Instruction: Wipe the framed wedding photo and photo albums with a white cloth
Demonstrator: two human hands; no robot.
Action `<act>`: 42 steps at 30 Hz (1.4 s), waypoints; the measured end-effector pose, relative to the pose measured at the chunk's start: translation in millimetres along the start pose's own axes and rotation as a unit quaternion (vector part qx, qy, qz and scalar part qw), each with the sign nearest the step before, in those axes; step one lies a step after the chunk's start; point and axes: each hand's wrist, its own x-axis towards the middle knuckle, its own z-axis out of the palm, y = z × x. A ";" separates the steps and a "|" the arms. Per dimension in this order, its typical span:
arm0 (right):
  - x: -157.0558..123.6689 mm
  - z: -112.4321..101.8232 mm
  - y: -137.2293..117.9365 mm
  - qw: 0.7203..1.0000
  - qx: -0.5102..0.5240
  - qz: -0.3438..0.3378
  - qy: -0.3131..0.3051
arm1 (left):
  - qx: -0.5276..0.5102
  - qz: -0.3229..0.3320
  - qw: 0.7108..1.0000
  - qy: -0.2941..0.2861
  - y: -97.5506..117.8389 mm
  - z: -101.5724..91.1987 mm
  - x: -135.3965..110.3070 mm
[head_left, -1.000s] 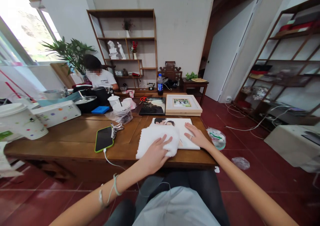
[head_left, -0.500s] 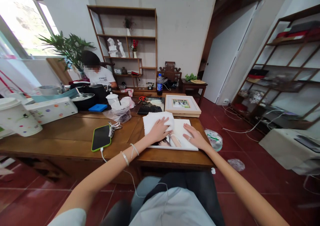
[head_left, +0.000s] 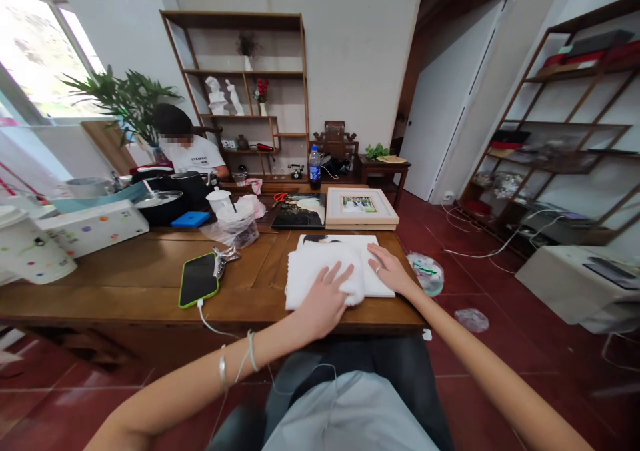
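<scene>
**A:** Where are the hands?

**B:** Both are at the near right corner of the brown wooden table (head_left: 125, 271). The left hand (head_left: 325, 298) lies open, palm down, with its fingers spread on a white folded cloth (head_left: 313, 268). It presses rather than grips. The right hand (head_left: 393, 271) is open too, flat on the right part of a white-bordered photo print (head_left: 377, 286) and closed on nothing.

**A:** So the cloth sits on the print?

**B:** Yes, it covers most of it. Only the far strip and the right side show. The cloth's left edge seems to lap onto bare wood. I'd judge the right hand is there to pin the print so it does not slide under the cloth.

**A:** How tight is that corner?

**B:** Fairly tight. The print's near edge runs close to the table's near edge, and the table ends just right of the right hand. Beyond that corner a crumpled clear plastic bag (head_left: 427, 271) lies on the red tiled floor (head_left: 500, 344). On the far side, a light wooden picture frame (head_left: 361, 206) and a dark glossy photo book (head_left: 300, 211) lie just beside the print.

**A:** Any open room?

**B:** To the left. Bare wood runs from the cloth to a black phone in a green case (head_left: 199, 279), whose white cable (head_left: 210, 321) drops over the near edge. A clear bag of cups (head_left: 235, 221) stands farther back. A person in a white shirt (head_left: 193, 154) sits at the far end, well apart from both hands.
</scene>
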 end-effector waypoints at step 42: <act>0.7 -2.0 3.7 0.999 0.045 -0.013 -0.001 | 0.000 -0.008 1.000 -0.026 18.0 -2.8 39.2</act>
